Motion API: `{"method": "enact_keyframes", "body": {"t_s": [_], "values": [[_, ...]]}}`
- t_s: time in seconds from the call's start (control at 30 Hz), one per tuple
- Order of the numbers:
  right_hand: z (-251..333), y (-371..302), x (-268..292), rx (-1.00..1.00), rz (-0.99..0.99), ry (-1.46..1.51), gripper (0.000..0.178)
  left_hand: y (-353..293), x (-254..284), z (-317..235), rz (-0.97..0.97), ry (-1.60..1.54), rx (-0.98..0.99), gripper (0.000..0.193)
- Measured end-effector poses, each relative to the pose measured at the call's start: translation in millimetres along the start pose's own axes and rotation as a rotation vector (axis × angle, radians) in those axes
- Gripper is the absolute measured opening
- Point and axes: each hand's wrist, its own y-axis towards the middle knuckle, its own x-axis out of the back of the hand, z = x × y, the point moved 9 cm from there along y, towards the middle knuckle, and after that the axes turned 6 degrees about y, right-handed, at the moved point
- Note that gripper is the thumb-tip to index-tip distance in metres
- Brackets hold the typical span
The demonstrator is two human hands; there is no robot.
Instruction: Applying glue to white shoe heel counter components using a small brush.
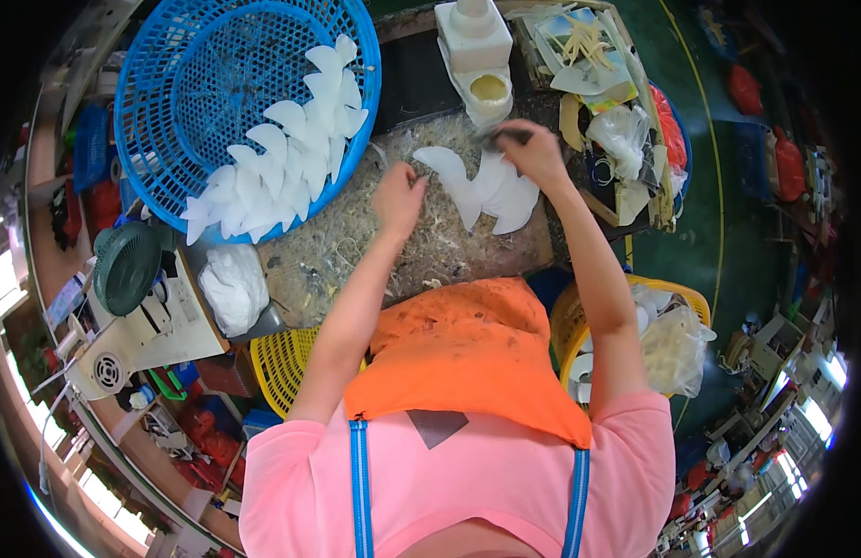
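Over the stained work board [356, 251], my left hand [399, 200] is closed with thumb and fingertips together. Anything pinched there is too small to make out. My right hand [535, 156] grips a small dark object [501, 138], blurred, its kind unclear, just below a white container's round cup [489, 88] of yellowish matter. Between the hands lie thin white curved pieces [454, 181], and more overlapping ones [507, 193] sit beneath my right wrist. A blue plastic basket [364, 121] at the upper left holds overlapping rows of similar white pieces [282, 153].
A white bottle-like container [475, 37] stands at the far edge. Far right, a cluttered box [579, 70] holds scraps and plastic bags. Yellow baskets [280, 367] flank my orange apron [458, 353]. A white bundle [233, 288] and green fan [126, 268] are at left.
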Motion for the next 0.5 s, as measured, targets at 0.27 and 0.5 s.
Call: {"method": "enact_keyframes", "body": {"t_s": [0.27, 0.5], "values": [[28.1, -68.0, -73.3, 0.544, 0.421, -0.508, 0.023, 10.1, -29.6, -16.4, 0.018, -0.052, -0.346, 0.031], [-8.2, -78.7, -39.9, 0.054, 0.327, -0.361, 0.019, 0.3, -33.9, -41.4, 0.137, 0.229, -0.357, 0.032]]}}
